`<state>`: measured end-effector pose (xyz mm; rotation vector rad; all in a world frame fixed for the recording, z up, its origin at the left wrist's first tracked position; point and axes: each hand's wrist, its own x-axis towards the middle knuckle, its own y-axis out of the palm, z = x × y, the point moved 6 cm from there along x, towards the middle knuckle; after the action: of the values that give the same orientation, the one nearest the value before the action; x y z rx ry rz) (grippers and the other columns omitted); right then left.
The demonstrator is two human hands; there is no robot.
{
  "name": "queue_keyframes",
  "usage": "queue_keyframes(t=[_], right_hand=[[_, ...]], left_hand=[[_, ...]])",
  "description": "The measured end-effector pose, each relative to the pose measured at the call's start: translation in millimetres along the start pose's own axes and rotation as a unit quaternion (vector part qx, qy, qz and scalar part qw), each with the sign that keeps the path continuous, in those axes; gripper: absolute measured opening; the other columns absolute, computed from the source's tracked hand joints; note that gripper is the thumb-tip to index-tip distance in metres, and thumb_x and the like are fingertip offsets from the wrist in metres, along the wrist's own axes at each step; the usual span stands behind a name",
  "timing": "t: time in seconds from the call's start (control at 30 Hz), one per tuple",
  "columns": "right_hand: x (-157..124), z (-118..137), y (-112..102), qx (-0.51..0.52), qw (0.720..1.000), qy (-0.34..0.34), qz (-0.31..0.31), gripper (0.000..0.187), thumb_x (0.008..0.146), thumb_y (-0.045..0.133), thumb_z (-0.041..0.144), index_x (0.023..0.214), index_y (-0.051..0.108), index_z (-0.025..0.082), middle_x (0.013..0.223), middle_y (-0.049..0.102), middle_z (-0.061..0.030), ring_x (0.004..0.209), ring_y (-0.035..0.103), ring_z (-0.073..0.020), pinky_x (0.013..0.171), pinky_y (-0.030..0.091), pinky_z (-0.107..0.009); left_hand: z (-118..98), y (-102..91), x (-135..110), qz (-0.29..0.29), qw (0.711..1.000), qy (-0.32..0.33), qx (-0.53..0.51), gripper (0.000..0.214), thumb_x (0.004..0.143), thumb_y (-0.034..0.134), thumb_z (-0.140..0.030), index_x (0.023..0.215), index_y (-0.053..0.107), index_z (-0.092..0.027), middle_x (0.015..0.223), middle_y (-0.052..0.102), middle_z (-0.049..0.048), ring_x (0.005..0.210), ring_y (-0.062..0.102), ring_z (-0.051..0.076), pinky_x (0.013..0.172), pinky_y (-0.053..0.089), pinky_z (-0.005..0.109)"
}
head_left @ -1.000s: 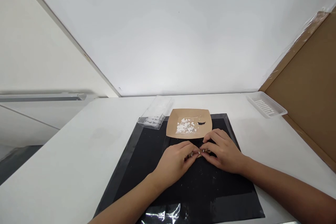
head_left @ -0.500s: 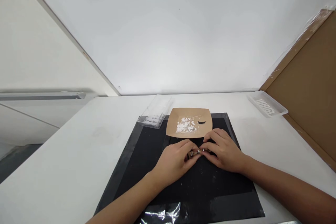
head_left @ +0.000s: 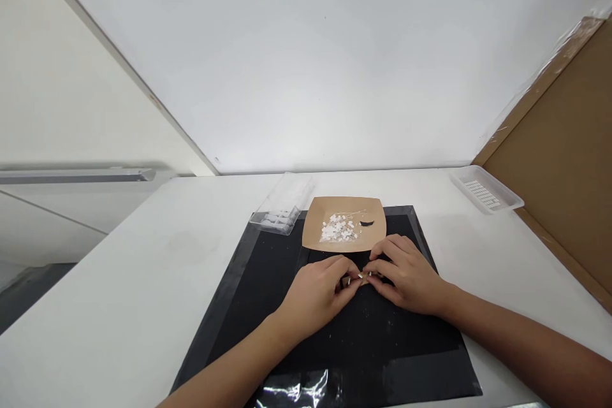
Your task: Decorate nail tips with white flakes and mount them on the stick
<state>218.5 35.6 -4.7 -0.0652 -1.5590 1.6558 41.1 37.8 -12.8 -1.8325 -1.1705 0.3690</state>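
Note:
My left hand (head_left: pixel 321 292) and my right hand (head_left: pixel 404 275) meet over a black mat (head_left: pixel 354 344), fingertips almost touching. Between them is a small brown strip (head_left: pixel 365 278) with tiny white bits standing on it. The thumb and finger of my left hand are pinched at its middle, by one white bit. On the other side, my right thumb and fingers grip the strip. Fingers cover much of it, so its exact kind is hidden. Just beyond the hands stands a brown paper tray (head_left: pixel 313 229) holding many small white pieces (head_left: pixel 340 227) and a black curved sliver (head_left: pixel 366 224).
A clear plastic box (head_left: pixel 282 204) with compartments lies open at the mat's far left corner. To the far right, a translucent tray (head_left: pixel 488 190) holds a white grid piece. A cardboard panel (head_left: pixel 564 159) borders the white table (head_left: pixel 143 299) on the right.
The left fingertips have shifted very slightly at the strip, and the white bit there is tilted differently. Otherwise the hands and the tray stay in place.

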Motion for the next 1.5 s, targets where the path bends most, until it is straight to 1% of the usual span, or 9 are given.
queue_keyframes(t=[0.13,0.27,0.4,0.63,0.77,1.0,1.23,1.4,1.5], right_hand=[[0.6,0.4,0.1,0.002,1.000,0.001,0.000,0.009,0.102,0.067,0.025,0.108,0.072,0.022,0.107,0.067,-0.0084,0.101,0.058,-0.0244,0.087,0.047,-0.041],[0.6,1.0,0.2,-0.002,1.000,0.000,0.004,0.008,0.102,0.067,0.025,0.107,0.072,0.022,0.107,0.068,-0.0081,0.101,0.059,-0.0242,0.087,0.046,-0.041],[1.0,1.9,0.2,-0.012,1.000,-0.006,0.004,0.008,0.101,0.068,0.025,0.107,0.072,0.022,0.106,0.068,-0.0080,0.100,0.060,-0.0237,0.086,0.046,-0.040],[0.0,-0.1,1.2,-0.007,1.000,-0.006,0.009,0.009,0.102,0.067,0.025,0.109,0.071,0.022,0.108,0.068,-0.0083,0.101,0.059,-0.0241,0.086,0.046,-0.040],[0.0,-0.8,1.2,-0.002,1.000,-0.004,0.012,0.008,0.102,0.066,0.024,0.108,0.071,0.022,0.107,0.068,-0.0081,0.101,0.059,-0.0242,0.086,0.045,-0.041],[-0.2,0.2,-1.3,0.004,1.000,0.002,0.005,0.008,0.102,0.067,0.025,0.108,0.072,0.022,0.109,0.068,-0.0085,0.102,0.059,-0.0246,0.085,0.045,-0.041],[0.5,-3.6,-4.0,0.013,0.999,0.034,-0.017,0.008,0.100,0.072,0.028,0.105,0.073,0.023,0.105,0.069,-0.0071,0.101,0.059,-0.0239,0.083,0.042,-0.039],[0.2,-3.7,-4.5,0.017,0.999,0.029,-0.022,0.009,0.100,0.072,0.028,0.107,0.071,0.022,0.105,0.070,-0.0069,0.100,0.059,-0.0239,0.083,0.041,-0.038],[0.2,-3.5,-5.7,0.016,0.999,0.024,-0.026,0.007,0.101,0.071,0.027,0.105,0.071,0.022,0.104,0.069,-0.0063,0.099,0.059,-0.0234,0.082,0.040,-0.038]], left_hand=[[0.0,1.6,0.6,-0.004,1.000,-0.007,-0.001,0.009,0.097,0.073,-0.030,0.095,0.069,-0.022,0.080,0.070,-0.0034,0.061,0.062,0.011,0.060,0.044,0.024],[-0.2,1.4,0.8,-0.014,1.000,-0.004,-0.002,0.008,0.096,0.074,-0.029,0.095,0.069,-0.022,0.080,0.069,-0.0037,0.061,0.061,0.011,0.059,0.044,0.024],[0.2,0.0,-0.3,-0.014,1.000,-0.002,-0.004,0.005,0.098,0.071,-0.026,0.094,0.069,-0.023,0.083,0.071,-0.0030,0.063,0.063,0.011,0.061,0.045,0.024],[3.3,-1.2,-0.5,0.003,1.000,-0.021,-0.001,0.002,0.097,0.071,-0.024,0.095,0.069,-0.023,0.081,0.071,-0.0034,0.063,0.063,0.012,0.060,0.044,0.025],[1.6,-0.6,-0.2,0.007,1.000,-0.027,-0.012,0.007,0.097,0.071,-0.029,0.094,0.068,-0.023,0.081,0.071,-0.0030,0.063,0.063,0.012,0.061,0.045,0.025],[3.8,4.1,0.3,0.018,0.997,-0.064,-0.035,0.012,0.095,0.072,-0.033,0.095,0.067,-0.023,0.077,0.068,-0.0036,0.062,0.063,0.014,0.060,0.045,0.026],[3.2,3.5,-0.9,0.014,0.998,-0.053,-0.020,0.008,0.098,0.069,-0.030,0.096,0.066,-0.023,0.081,0.069,-0.0029,0.063,0.062,0.013,0.061,0.043,0.026],[1.9,2.6,-0.3,0.005,0.999,-0.041,-0.023,0.008,0.099,0.066,-0.029,0.095,0.066,-0.022,0.086,0.070,-0.0016,0.066,0.062,0.013,0.062,0.043,0.025],[1.4,1.7,-0.3,-0.005,0.999,-0.029,-0.025,0.007,0.100,0.064,-0.027,0.095,0.066,-0.022,0.086,0.070,-0.0015,0.067,0.062,0.013,0.062,0.043,0.024]])
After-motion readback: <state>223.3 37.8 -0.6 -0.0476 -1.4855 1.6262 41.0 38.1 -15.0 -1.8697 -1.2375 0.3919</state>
